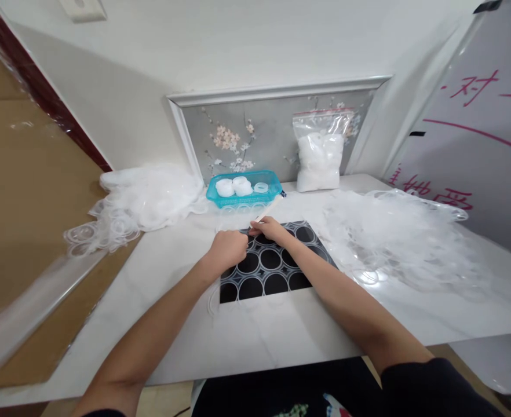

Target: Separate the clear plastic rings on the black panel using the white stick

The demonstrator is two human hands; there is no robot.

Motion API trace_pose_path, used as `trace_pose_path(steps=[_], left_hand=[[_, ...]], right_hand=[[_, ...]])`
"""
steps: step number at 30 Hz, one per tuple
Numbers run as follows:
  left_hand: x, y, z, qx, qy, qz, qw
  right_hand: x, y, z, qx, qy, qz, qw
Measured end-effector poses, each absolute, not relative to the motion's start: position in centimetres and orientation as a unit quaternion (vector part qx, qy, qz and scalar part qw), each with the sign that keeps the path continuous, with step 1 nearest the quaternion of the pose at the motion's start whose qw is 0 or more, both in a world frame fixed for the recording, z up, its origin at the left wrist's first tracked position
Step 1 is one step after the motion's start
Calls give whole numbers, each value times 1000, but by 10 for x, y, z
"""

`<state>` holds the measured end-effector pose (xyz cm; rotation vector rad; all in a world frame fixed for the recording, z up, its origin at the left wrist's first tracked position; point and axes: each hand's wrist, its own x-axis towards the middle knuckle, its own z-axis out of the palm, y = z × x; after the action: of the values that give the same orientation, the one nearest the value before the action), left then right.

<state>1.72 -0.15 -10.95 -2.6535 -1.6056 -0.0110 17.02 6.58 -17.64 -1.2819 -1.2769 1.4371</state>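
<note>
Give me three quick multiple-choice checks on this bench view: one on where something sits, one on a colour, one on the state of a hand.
1. Where does the sealed plastic bag of white pieces stand?
A. Against the flowered panel at the back
B. On the dark mat
C. Inside the basket

2. What colour is the small basket?
A. Red
B. Turquoise
C. Black

3. How is the right hand?
A. Flat and open on the table
B. Pinching a thin pale stick
C. Inside the bag

Answers: 1 A, the bag leans upright against the panel. 2 B, its walls are turquoise, with white rolls inside. 3 B, the fingers close on the stick's lower end over the circle-patterned mat.
</note>
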Motion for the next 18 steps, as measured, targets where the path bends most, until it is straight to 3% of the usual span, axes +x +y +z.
trace_pose_path(steps=[6,10,18], left_hand=[[10,-16,-70,-843,-533,38,60],[-7,-22,-34,-821,-564,-33,79],[-36,-58,11,-789,-549,-261,-87]], right_hand=[[170,63,-175,-501,-494,582,408],[174,59,-168,-482,-477,607,414],[182,22,-89,-299,-486,692,442]])
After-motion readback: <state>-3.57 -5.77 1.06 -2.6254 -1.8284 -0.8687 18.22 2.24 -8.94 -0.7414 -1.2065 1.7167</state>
